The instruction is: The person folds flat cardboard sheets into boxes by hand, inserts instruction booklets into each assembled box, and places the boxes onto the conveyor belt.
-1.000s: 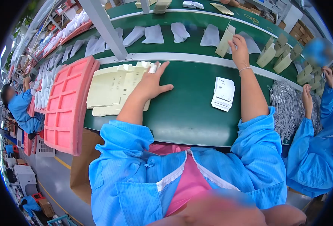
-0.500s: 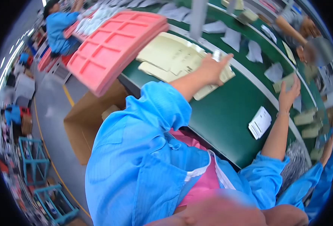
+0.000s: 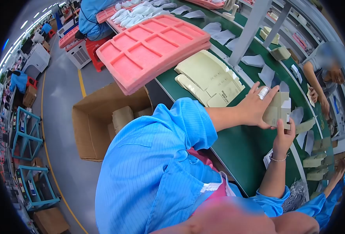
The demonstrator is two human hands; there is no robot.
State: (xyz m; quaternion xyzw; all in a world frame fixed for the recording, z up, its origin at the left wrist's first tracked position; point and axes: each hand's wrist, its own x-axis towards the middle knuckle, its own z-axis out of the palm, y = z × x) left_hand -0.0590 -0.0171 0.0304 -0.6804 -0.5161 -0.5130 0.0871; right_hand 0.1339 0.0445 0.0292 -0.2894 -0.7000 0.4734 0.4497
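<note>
A small cream carton [image 3: 277, 108] with raised flaps is held between my two hands above the green work surface [image 3: 242, 146]. My left hand [image 3: 254, 106], with white wrapping on one finger, grips the carton from its left side. The fingers of my right hand [image 3: 284, 136] close on the carton's lower edge. Left of them lies a stack of flattened cream cartons [image 3: 209, 80] with printed text. A small stack of white printed cards [image 3: 266, 159] is mostly hidden behind my right forearm.
Pink molded trays [image 3: 153, 48] are stacked at the table's left edge, above an open cardboard box [image 3: 90, 128] on the floor. A grey metal post [image 3: 250, 35] rises beyond the cartons. White pouches [image 3: 266, 76] lie on the conveyor; a co-worker [image 3: 316, 74] is across it.
My left hand has moved right from the flattened stack and now holds a carton. My right hand has come in and closed on it. The camera view has shifted.
</note>
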